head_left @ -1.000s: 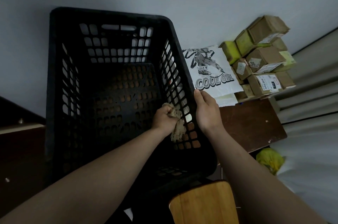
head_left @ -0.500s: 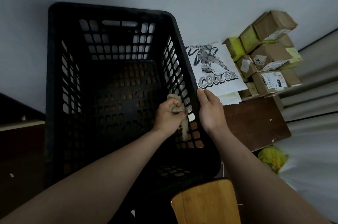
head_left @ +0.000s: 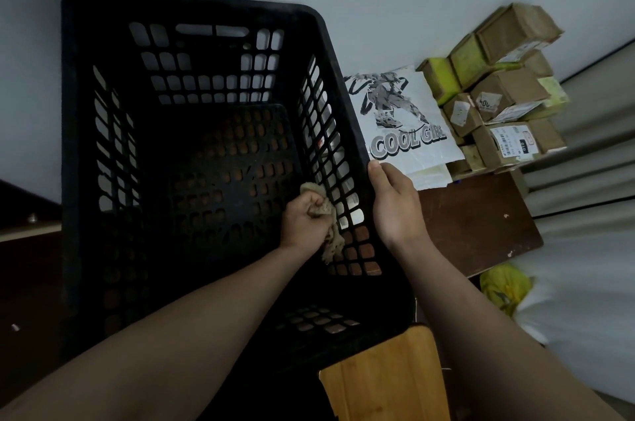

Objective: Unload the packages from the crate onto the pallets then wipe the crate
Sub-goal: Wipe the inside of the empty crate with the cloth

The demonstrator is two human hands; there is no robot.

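While my left hand (head_left: 304,222) clutches the rag (head_left: 332,236) and my right hand (head_left: 395,205) grips the crate (head_left: 192,2) rim, hard scrubbing could tip it.

Matt black plastic crate (head_left: 192,4), rough beige cloth rag (head_left: 330,231), brown cardboard packages (head_left: 508,90), smooth wooden board (head_left: 388,376)

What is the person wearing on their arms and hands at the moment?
Nothing that shows. Both arms are bare right to the frame's edge, with no sleeves in view. The left hand and the right hand have no gloves, and no watch, ring, band or marking is visible on either wrist.
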